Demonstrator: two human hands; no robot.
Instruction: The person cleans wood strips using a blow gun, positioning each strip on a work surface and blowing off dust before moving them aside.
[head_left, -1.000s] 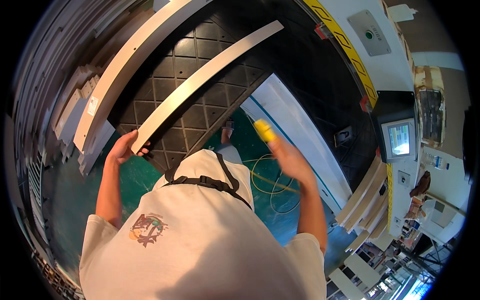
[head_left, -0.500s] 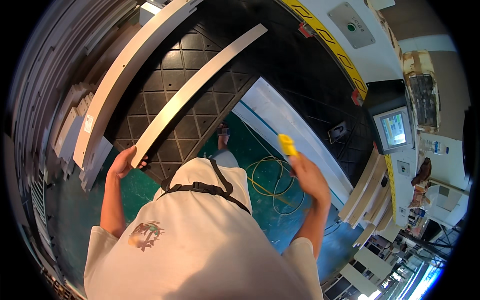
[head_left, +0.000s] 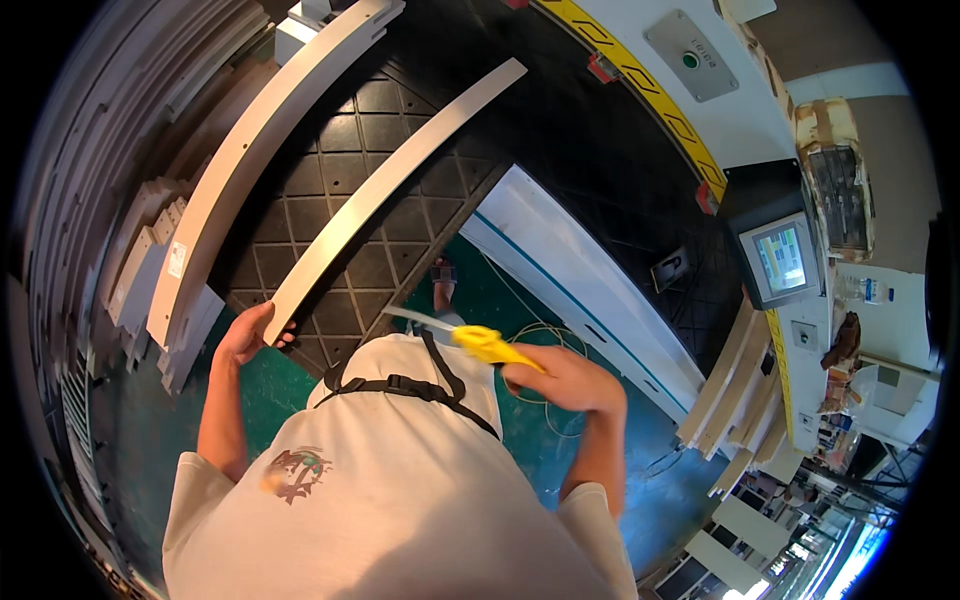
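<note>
A long, pale wooden strip [head_left: 372, 200] lies diagonally across the dark, grid-grooved table [head_left: 275, 225]. My left hand [head_left: 246, 334] is closed around its near end, thumb on top and fingertips showing past the far edge. In my right hand [head_left: 572, 378], closed and in front of my body, is a yellow air blow gun [head_left: 487, 345]. Its thin nozzle points left toward the table's near edge, apart from the strip. Part of its grip is hidden by my fingers.
At the left stands a stack of pale boards [head_left: 215, 190]. A white metal beam [head_left: 575, 270] runs right of the table. A machine with a screen [head_left: 780, 258] and yellow-marked edge [head_left: 640, 85] curves along the right. Coiled yellow hose [head_left: 555, 420] lies on the green floor, near more boards [head_left: 735, 385].
My right hand has swung left and turned with the air blow gun, so its nozzle now shows pointing left. My left hand still holds the strip's near end.
</note>
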